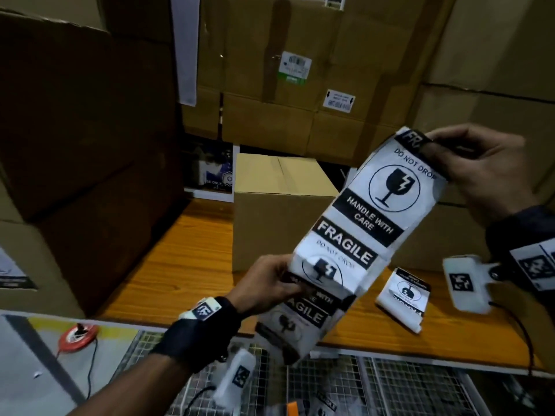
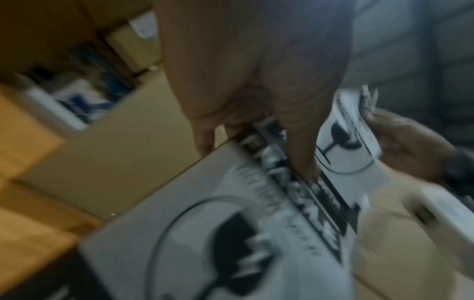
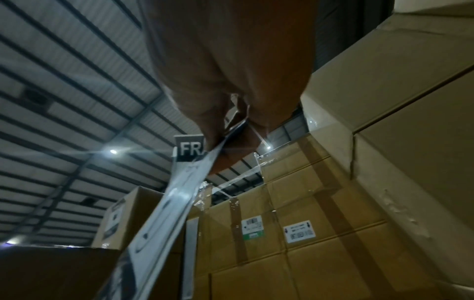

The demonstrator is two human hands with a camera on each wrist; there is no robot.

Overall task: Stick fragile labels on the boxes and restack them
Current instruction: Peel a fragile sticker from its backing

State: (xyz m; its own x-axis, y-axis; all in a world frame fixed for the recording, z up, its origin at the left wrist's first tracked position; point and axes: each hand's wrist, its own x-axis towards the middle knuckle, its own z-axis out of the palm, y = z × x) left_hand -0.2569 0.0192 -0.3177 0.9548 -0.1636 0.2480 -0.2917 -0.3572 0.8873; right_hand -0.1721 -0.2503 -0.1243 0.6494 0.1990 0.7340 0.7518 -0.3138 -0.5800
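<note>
A strip of black-and-white fragile labels (image 1: 372,211) hangs in the air between both hands, running from lower left to upper right. My left hand (image 1: 270,283) pinches the strip's lower part, thumb on the printed face (image 2: 302,162). My right hand (image 1: 468,166) pinches the top label's corner at the "FR" print (image 3: 189,151). The strip's tail (image 1: 294,325) dangles below the left hand. A small plain cardboard box (image 1: 279,205) stands on the wooden table (image 1: 180,259) behind the strip.
A loose folded piece of labels (image 1: 404,295) lies on the table at right. Tall stacks of cartons (image 1: 300,85) wall the back, left and right. An orange tape reel (image 1: 78,336) and a wire grid surface (image 1: 390,385) sit near me.
</note>
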